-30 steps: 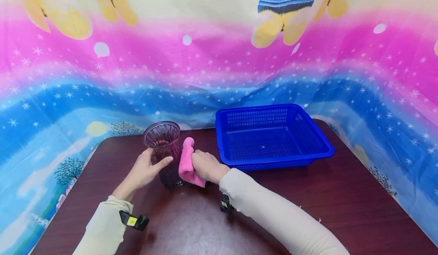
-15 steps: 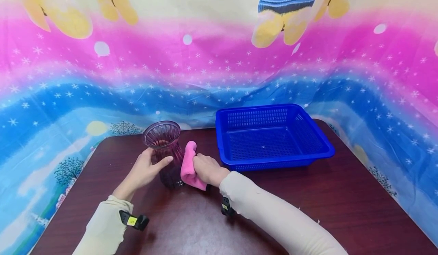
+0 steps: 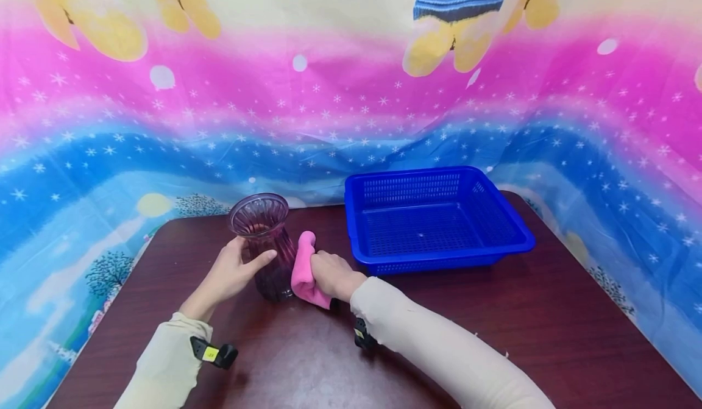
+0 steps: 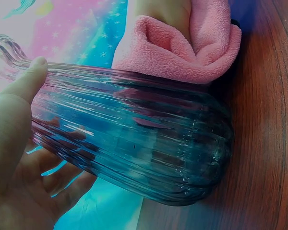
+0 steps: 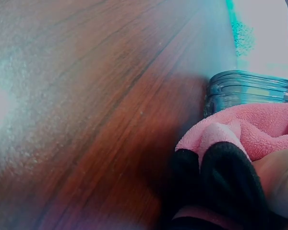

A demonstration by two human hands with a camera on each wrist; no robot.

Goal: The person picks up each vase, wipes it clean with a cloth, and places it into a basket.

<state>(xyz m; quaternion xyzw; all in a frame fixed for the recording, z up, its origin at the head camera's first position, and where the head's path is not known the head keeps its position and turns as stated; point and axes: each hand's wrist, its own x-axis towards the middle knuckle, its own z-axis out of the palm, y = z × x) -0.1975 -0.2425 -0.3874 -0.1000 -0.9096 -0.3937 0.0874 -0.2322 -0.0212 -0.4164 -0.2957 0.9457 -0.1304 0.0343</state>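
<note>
A purple-tinted, ribbed glass vase [image 3: 274, 269] with a flared rim stands on the table, leaning slightly. My left hand [image 3: 233, 272] grips it below the rim, thumb on the near side and fingers round the far side, as the left wrist view shows through the glass [image 4: 134, 139]. In my right hand [image 3: 333, 273] is a folded pink cloth [image 3: 307, 275], bunched in the fingers and held against the vase's right side low down. The right wrist view shows the cloth [image 5: 249, 122] beside the vase's base [image 5: 245, 88]; most of the right fingers are hidden by it.
A blue plastic basket [image 3: 439, 259] with perforated walls sits at the back right of the dark wooden table [image 3: 329, 360]. Behind the table hangs a colourful printed curtain [image 3: 340, 104]. Black wrist straps [image 3: 214, 352] show on both sleeves.
My right hand has slid the pink cloth slightly down along the vase's side and a little to the right. The left hand keeps its grip, and the vase stays in place.
</note>
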